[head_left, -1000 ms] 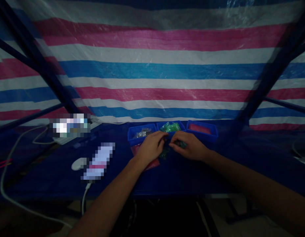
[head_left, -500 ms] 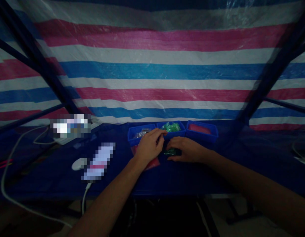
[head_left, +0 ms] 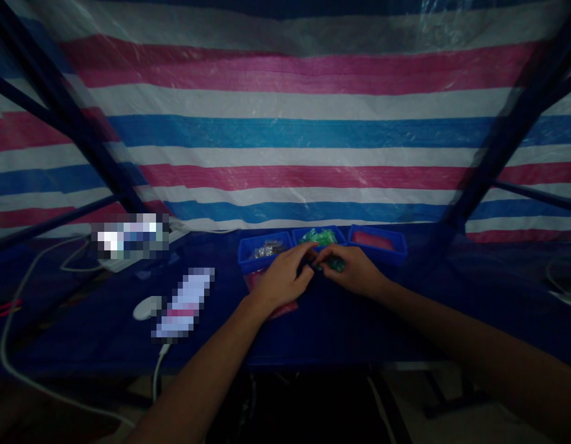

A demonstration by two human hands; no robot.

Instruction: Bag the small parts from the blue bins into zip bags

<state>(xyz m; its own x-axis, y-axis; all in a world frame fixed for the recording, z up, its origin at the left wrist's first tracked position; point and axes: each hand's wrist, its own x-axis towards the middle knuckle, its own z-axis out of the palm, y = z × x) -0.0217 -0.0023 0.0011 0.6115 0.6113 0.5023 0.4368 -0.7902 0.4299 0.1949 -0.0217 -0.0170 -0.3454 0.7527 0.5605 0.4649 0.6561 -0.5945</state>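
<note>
My right hand (head_left: 354, 270) is closed, its thumb and fingers pinching a crumpled green plastic packet (head_left: 335, 264) in front of the middle bin. Close beside it, my left hand (head_left: 283, 277) curves inward with bent fingers, its tips almost meeting those of the right. What the left fingers hold is hidden in the dark gap between the hands. Under the left hand and wrist lies a flat red packet (head_left: 285, 309), partly covered. Just beyond the hands stand three blue bins: the left bin (head_left: 248, 261) has silvery pieces, the middle bin (head_left: 341, 238) green packets, the right bin (head_left: 396, 255) flat red packets.
On the blue table (head_left: 359, 339), a phone (head_left: 186, 305) with a white cable lies left of my forearm, beside a white round disc (head_left: 147, 308). Farther back is a blurred-out device (head_left: 128, 240). A striped tarp (head_left: 285, 132) hangs behind, between blue frame posts.
My right hand has lifted the green packet off the table and brought it up and inward to the left fingertips. The left hand has shifted only slightly.
</note>
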